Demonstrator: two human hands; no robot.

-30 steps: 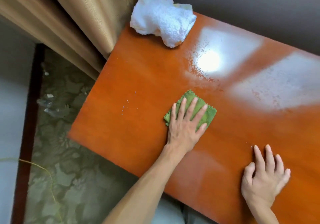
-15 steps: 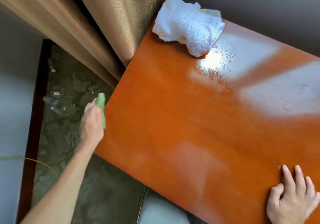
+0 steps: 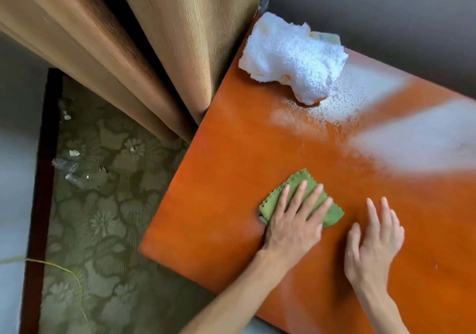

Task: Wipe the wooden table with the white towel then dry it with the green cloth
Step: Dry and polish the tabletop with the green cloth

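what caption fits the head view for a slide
Left hand presses green cloth on wooden table; white towel set aside.

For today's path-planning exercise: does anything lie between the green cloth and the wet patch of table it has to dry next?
Nothing visible does. The left hand presses the green cloth flat, and bare wooden table runs from it to the droplets. The white towel lies at their far edge, touching them.

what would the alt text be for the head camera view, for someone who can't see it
A person's left hand presses a folded green cloth flat on an orange wooden table, with the right hand resting open on the wood beside it. A crumpled white towel lies at the far corner next to droplets and beige curtains.
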